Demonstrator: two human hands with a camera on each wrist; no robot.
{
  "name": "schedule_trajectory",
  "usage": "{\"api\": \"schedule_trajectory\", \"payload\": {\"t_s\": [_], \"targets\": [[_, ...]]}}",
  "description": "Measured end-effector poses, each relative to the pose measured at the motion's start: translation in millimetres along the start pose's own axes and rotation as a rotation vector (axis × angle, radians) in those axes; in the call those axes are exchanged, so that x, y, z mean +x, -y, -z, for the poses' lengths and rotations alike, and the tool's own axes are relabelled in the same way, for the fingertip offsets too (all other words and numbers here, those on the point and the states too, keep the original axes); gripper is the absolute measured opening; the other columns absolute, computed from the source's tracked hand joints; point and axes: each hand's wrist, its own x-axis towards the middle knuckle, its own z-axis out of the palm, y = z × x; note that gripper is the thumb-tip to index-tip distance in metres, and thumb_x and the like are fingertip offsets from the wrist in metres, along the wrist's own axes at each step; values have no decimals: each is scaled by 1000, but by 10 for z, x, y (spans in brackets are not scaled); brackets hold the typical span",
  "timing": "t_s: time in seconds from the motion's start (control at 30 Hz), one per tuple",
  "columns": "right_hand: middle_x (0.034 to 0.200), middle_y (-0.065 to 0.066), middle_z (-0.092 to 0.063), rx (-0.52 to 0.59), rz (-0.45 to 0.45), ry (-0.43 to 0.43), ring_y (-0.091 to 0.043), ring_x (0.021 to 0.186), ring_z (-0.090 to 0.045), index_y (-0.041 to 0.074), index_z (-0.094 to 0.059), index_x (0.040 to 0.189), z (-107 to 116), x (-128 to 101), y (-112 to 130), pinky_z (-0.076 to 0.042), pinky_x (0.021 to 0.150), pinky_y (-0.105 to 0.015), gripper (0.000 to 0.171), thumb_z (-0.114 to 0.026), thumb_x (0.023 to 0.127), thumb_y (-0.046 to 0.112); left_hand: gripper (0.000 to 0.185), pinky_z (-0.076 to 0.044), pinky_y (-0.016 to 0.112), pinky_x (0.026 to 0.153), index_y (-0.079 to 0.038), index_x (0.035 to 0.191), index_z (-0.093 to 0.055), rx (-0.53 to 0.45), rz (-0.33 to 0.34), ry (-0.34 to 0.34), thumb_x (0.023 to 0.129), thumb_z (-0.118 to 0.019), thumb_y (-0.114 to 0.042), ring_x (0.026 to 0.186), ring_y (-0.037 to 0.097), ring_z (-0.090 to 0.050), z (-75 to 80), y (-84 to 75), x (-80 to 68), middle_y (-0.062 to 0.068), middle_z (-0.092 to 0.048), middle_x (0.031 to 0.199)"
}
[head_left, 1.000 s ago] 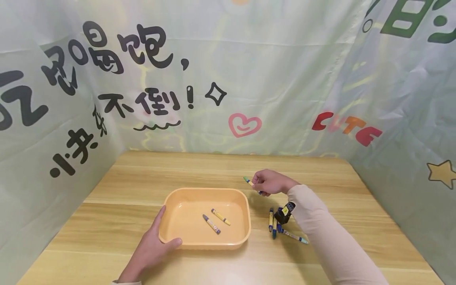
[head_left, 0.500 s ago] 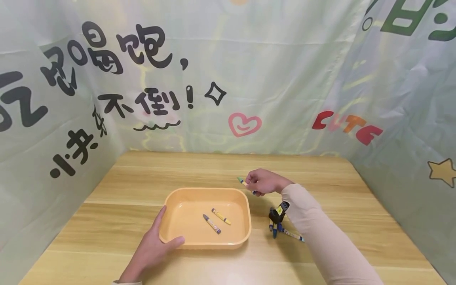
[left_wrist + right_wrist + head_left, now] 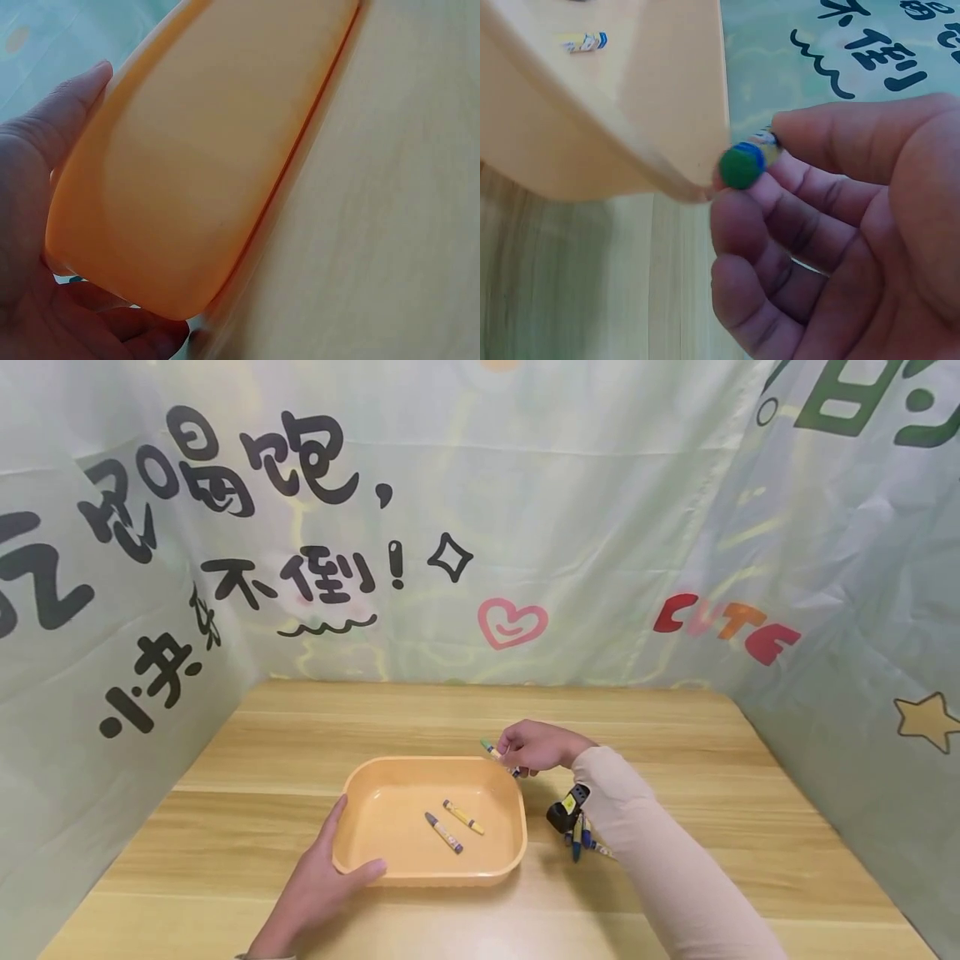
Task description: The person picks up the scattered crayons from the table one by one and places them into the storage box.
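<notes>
In the head view my right hand (image 3: 540,747) pinches a green crayon (image 3: 489,747) with a yellow wrapper, at the far right corner of the orange plastic tray (image 3: 360,768). The right wrist view shows the crayon's green end (image 3: 741,166) between thumb and fingers, close to the tray's rim. My left hand (image 3: 318,877) holds the tray's near left corner, its thumb at the front side; in the left wrist view its fingers (image 3: 150,330) curl at the tray's end. Inside the tray lie a yellow crayon (image 3: 463,817) and a dark grey-purple crayon (image 3: 444,833), apart from each other.
Several more crayons (image 3: 577,839) lie in a loose pile right of the tray, partly hidden by the black wrist camera (image 3: 566,810) and the right sleeve (image 3: 660,852). The wooden table (image 3: 300,718) meets printed cloth walls (image 3: 600,527) at the back and sides.
My right hand has moved left with the green crayon, from beyond the tray's right side to its far right corner. My left hand, the tray and the two crayons inside stay in place.
</notes>
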Motion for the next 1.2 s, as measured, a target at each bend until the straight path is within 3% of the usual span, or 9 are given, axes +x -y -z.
{"api": "schedule_trajectory", "payload": {"t_s": [0.23,0.4,0.6,1.0,1.2], "targets": [[71,-6,-60,47,-2,43,-15,61,-53,0,-58,92,-42,36,76,-51,61,-29,8,-56,97,7,110,-39,61,98,-13,157,-5,6,7,7,80,-77,-44,121,47,-50,-7,-2,5,33,-32,147],[74,-7,-61,62,-5,53,-15,62,-58,1,-58,92,-93,65,148,-56,63,-35,7,-57,96,6,110,-37,64,98,-13,157,-5,27,11,11,80,-77,-45,124,51,-45,-10,8,-7,33,-29,149],[74,-8,-63,33,-9,70,-16,61,-60,-1,-59,93,-169,117,260,-52,57,-28,8,-56,96,6,110,-37,64,99,-13,157,-4,35,13,8,80,-76,-45,123,50,-46,-12,8,-17,33,-30,148],[76,-6,-61,2,-101,93,-16,61,-63,0,-58,93,-415,272,370,-54,57,-27,3,-60,93,2,110,-35,64,100,-13,157,-4,44,18,8,80,-76,-46,125,51,-44,-1,-7,-12,34,-31,147],[78,-5,-61,-74,-119,88,-15,60,-61,2,-60,92,-550,318,418,-53,55,-26,3,-63,91,2,110,-38,61,99,-13,157,-3,25,16,11,80,-76,-45,122,48,-48,8,-5,-8,34,-33,146]]}}
